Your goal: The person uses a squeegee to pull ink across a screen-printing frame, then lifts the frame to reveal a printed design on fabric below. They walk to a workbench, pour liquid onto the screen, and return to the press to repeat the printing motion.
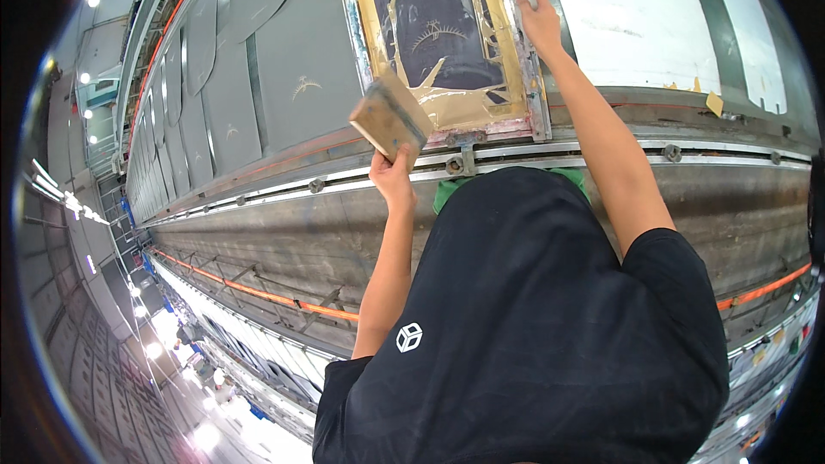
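My left hand [394, 179] grips a wooden squeegee [387, 120] with a dark band, tilted and raised at the near left corner of a screen-printing frame [534, 90]. The frame lies on the long table; yellowish tape borders its dark mesh [434, 30], which carries an arched, crown-like design. At the frame's right side my right hand [541, 21] is closed round a pale, rounded piece [530, 0]. Whether that piece is fixed to the frame I cannot tell. Part of the squeegee's lower edge is hidden.
Grey cut panels [301, 43] line the table on the left, some with a small arched print. White sheets [632, 17] lie on the right, near a yellow scrap [714, 104]. A metal rail [331, 180] with bolts runs along the near edge, and an orange pipe [258, 285] lies lower down.
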Motion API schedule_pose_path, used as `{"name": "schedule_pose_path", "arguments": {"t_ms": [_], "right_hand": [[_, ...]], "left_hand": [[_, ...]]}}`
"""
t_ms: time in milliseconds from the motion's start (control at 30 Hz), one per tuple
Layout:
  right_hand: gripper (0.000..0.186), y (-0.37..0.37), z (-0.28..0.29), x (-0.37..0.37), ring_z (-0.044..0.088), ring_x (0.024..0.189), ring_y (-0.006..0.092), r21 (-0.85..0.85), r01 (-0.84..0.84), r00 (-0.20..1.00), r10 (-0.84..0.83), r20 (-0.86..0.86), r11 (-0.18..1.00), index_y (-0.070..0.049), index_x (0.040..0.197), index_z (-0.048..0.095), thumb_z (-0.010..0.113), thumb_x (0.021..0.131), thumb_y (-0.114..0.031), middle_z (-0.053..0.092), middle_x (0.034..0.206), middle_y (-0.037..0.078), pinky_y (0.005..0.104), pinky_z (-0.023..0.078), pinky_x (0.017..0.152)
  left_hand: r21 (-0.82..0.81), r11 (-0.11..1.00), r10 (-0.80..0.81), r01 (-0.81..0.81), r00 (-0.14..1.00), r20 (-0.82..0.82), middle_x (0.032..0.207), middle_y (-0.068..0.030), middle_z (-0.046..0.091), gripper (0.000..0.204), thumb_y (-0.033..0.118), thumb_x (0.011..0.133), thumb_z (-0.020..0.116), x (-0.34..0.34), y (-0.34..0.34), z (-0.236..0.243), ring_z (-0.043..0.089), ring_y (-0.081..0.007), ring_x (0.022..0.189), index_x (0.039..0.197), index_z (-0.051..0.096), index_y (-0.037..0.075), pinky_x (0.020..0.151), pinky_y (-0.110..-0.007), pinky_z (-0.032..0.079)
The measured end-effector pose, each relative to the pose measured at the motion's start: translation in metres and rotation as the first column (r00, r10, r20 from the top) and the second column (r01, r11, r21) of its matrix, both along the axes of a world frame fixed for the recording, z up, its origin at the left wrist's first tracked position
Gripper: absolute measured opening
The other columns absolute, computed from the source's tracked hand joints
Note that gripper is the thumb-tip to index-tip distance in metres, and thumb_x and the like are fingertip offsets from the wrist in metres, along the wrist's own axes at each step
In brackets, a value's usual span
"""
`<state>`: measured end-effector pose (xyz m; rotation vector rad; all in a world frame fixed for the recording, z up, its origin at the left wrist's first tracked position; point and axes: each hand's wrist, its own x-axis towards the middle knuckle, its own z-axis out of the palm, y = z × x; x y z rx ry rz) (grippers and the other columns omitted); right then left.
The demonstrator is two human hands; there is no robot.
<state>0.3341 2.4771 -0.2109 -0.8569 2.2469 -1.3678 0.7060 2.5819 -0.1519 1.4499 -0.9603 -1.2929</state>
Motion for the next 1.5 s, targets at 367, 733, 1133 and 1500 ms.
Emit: {"name": "schedule_pose_path", "arguments": {"t_ms": [367,733,1133,1500], "right_hand": [[0.040,0.001,0.005,0.000,0.069,0.097,0.0392,0.018,-0.013,0.998,0.012,0.069,1.000,-0.017,0.123,0.065,0.060,0.093,-0.042,0.073,0.097,0.019,0.0446,0.051,0.088],[0.041,0.002,0.005,0.001,0.068,0.100,0.0398,0.015,-0.008,1.000,0.008,0.028,1.000,-0.016,0.123,0.065,0.061,0.093,-0.043,0.073,0.101,0.020,0.0451,0.051,0.089],[0.039,0.003,0.014,0.004,0.068,0.102,0.0401,0.000,-0.002,1.000,0.002,0.031,1.000,-0.016,0.123,0.065,0.060,0.093,-0.041,0.073,0.104,0.019,0.0450,0.051,0.091],[0.038,0.002,0.015,0.002,0.068,0.099,0.0405,0.031,-0.024,0.999,0.023,0.034,0.999,-0.016,0.122,0.066,0.060,0.093,-0.040,0.072,0.103,0.020,0.0456,0.051,0.090]], "left_hand": [[0.302,0.953,0.139,-0.024,0.920,-0.367,0.117,-0.0108,0.066,0.036,-0.003,0.086,0.068,-0.008,-0.008,-0.016,0.066,-0.0232,0.108,0.121,0.058,-0.001,0.092,-0.037,0.057],[0.359,0.933,0.138,-0.022,0.944,-0.300,0.115,-0.0125,0.067,0.038,-0.002,0.084,0.070,-0.029,0.002,-0.015,0.067,-0.0239,0.102,0.121,0.058,-0.003,0.089,-0.037,0.058],[-0.144,0.975,-0.088,0.171,0.886,0.455,0.079,-0.0115,0.071,0.021,0.012,0.081,0.070,-0.023,-0.080,-0.005,0.062,-0.0165,0.066,0.095,0.068,-0.005,0.065,-0.033,0.050],[-0.129,0.936,-0.281,0.328,0.915,0.289,0.077,-0.0115,0.067,0.027,0.016,0.083,0.072,-0.122,-0.057,-0.021,0.057,-0.0139,0.068,0.098,0.067,-0.005,0.065,-0.031,0.048]]}}
